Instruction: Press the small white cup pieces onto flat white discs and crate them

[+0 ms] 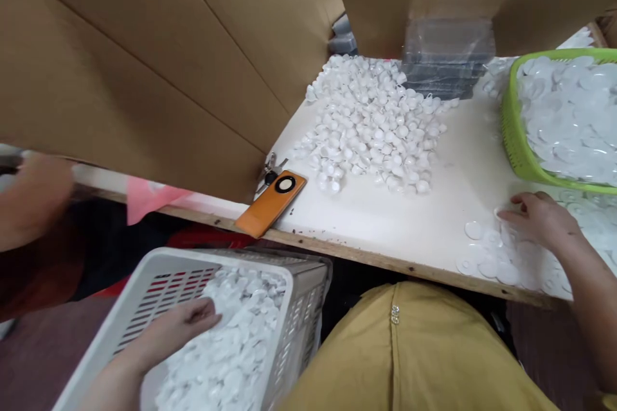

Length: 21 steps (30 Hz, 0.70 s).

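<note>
My left hand (186,321) is above a white slatted basket (284,327) heaped with small white plastic pieces (226,347). Its fingers are curled together; whatever they may hold is hidden. On the right, my right hand (542,221) hovers low over thin, clear-white plastic discs (496,263) spread near the table edge. Its thumb and forefinger close on the rim of one disc (499,213). A large pile of small white cap-like pieces (376,128) lies at the middle of the white table (366,218).
A green basket (513,122) full of clear-white discs stands at the right. Tall cardboard boxes (183,77) wall the left and back. An orange phone (270,205) and keys (270,170) lie by the edge. Wrapped packs (446,58) stand behind. Another person's blurred arm (33,199) shows at far left.
</note>
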Available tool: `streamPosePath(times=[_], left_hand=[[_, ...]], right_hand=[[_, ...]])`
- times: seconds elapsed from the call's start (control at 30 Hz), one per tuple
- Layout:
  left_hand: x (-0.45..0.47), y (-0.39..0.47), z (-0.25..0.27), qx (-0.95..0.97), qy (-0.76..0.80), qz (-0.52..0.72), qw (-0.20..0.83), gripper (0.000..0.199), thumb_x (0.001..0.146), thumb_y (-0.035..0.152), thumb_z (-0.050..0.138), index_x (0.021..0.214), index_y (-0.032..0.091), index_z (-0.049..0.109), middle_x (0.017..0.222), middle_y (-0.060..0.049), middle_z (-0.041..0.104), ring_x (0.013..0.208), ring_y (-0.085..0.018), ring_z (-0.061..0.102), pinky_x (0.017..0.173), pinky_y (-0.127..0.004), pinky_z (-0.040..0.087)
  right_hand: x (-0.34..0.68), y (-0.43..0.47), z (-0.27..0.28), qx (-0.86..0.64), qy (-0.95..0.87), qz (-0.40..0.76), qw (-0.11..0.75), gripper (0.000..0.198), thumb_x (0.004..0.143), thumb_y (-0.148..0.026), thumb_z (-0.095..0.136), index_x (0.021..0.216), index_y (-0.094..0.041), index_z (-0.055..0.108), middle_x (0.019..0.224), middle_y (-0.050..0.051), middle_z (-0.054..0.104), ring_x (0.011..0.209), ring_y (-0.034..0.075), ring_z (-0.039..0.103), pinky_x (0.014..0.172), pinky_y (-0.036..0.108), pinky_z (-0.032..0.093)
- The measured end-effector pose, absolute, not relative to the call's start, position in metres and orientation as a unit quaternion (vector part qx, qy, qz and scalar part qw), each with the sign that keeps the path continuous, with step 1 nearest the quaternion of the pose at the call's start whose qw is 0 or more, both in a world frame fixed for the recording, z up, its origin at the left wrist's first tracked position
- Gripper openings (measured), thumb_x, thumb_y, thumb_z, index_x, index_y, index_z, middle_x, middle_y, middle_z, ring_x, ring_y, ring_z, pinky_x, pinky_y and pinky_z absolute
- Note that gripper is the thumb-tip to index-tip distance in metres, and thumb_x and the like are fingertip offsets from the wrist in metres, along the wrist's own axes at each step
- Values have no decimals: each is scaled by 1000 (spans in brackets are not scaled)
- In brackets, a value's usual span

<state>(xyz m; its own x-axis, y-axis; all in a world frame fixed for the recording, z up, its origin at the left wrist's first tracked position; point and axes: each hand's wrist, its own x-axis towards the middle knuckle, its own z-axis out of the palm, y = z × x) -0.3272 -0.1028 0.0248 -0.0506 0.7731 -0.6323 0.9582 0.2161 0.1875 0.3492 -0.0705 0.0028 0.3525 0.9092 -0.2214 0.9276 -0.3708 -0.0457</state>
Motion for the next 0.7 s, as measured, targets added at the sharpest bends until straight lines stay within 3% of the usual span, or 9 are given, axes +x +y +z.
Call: streamPosePath(times=[0.1,0.23,0.33,0.4,0.57,0.7], left_hand=[[-335,-113,17,581,752,-183,254,30,58,51,57,56,21,58,62,-8,66,63,-31,63,61,-38,46],[-246,-75,28,664,727,26,172,39,79,52,45,92,21,65,94,-8,70,85,-25,65,77,-35,49],[-162,-26,30,722,675,133,80,38,83,44,50,109,19,62,107,-10,64,99,-25,60,87,-34,47],[-119,3,25,752,644,127,51,42,81,39,57,117,18,58,113,-12,60,108,-28,56,91,-37,46],[-84,43,10,752,650,55,93,32,79,27,60,109,17,58,104,-13,58,95,-28,59,81,-36,46],[-89,39,8,708,648,191,206,25,76,22,61,101,19,55,96,-5,59,80,-17,59,75,-28,46]], right_hand=[[358,-70,-5,811,568,-127,60,37,77,-55,55,91,-22,64,102,11,58,84,25,60,71,35,43],[352,-62,-3,812,561,-159,27,31,66,-54,62,76,-26,58,84,5,61,71,24,59,61,34,41],[344,-60,-2,806,562,-188,-12,31,63,-55,62,70,-27,52,65,1,61,60,23,57,56,34,39],[336,-63,-2,794,568,-204,-76,30,64,-55,62,74,-27,53,67,2,63,62,23,58,58,35,40],[321,-81,-6,789,543,-223,-180,33,72,-52,62,93,-27,63,77,5,68,68,24,60,64,37,43],[311,-87,-8,780,523,-257,-228,31,73,-53,64,88,-26,64,75,4,67,67,22,58,63,35,43]])
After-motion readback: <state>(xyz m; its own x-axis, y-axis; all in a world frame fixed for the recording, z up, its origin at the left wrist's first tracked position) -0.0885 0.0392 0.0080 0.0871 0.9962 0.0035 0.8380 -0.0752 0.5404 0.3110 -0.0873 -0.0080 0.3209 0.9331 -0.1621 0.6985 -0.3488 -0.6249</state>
